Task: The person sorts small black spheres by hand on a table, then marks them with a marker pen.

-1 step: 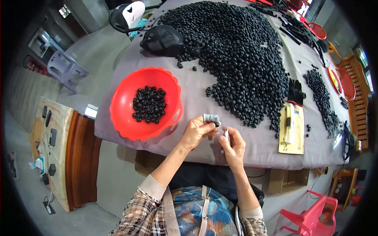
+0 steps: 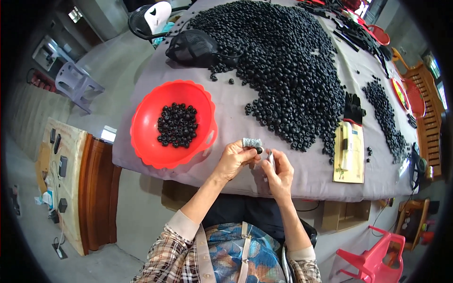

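Note:
Just beyond the table's near edge, my left hand (image 2: 236, 158) pinches a small black round part (image 2: 259, 150) between thumb and fingers. A grey wrap (image 2: 251, 142) covers one of its fingers. Close on the right, my right hand (image 2: 279, 173) is closed around a small, thin, pale tool (image 2: 270, 156), mostly hidden by the fingers; its kind is unclear. A gap separates its tip from the black part. To the left stands a red scalloped bowl (image 2: 145, 125) with black parts (image 2: 177, 126) heaped in its middle. A large pile of similar parts (image 2: 292, 70), many with holes, spreads beyond my hands.
A black mesh bag (image 2: 192, 48) lies by the pile. On the right are a yellow card package (image 2: 348, 172), a black glove (image 2: 354, 109) and a smaller heap of parts (image 2: 383, 111). A pink stool (image 2: 373, 257) and a cardboard box (image 2: 347, 216) stand below the table edge.
The whole view has shifted very slightly. Both hands keep the same grip and position.

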A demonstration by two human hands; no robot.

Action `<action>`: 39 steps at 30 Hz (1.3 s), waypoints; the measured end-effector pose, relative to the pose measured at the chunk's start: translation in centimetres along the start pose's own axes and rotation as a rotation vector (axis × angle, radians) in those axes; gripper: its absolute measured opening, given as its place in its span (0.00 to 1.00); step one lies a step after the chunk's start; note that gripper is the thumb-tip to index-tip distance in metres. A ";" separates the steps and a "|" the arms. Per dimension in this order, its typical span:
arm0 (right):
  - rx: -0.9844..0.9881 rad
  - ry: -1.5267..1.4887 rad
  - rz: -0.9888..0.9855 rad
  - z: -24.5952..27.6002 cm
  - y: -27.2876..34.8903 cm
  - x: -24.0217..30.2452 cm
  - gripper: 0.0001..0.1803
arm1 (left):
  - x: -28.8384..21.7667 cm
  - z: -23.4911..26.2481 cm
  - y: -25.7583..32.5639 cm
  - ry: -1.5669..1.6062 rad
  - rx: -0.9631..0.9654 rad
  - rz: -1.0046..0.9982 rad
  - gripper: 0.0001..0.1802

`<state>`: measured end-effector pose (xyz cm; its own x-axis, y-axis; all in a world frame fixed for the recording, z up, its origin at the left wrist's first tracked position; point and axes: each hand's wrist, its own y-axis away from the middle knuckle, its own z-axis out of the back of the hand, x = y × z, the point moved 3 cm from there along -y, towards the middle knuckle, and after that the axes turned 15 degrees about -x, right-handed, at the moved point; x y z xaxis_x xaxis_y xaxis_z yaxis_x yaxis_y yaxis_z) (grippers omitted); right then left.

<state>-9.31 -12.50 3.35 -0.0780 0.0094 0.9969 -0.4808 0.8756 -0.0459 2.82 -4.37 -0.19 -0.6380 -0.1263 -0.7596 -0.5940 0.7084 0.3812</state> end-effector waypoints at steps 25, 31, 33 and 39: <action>0.153 0.318 0.462 -1.7 -1.5 1.7 0.18 | -0.1 -0.1 0.0 0.303 0.170 0.073 0.07; 0.204 0.384 0.501 -1.6 -1.7 3.0 0.18 | 0.3 0.3 -0.2 0.286 0.197 0.132 0.08; 0.219 0.415 0.492 -1.6 -1.6 3.2 0.19 | 0.3 0.4 -0.3 0.235 0.244 0.126 0.08; 0.128 0.457 0.632 -1.9 -1.1 2.2 0.22 | 0.3 -0.1 0.0 0.280 0.178 0.145 0.08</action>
<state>-7.31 -12.50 5.69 -0.0168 0.7080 0.7060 -0.5639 0.5764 -0.5915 2.55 -4.47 -0.40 -0.8335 -0.1837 -0.5212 -0.4089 0.8394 0.3580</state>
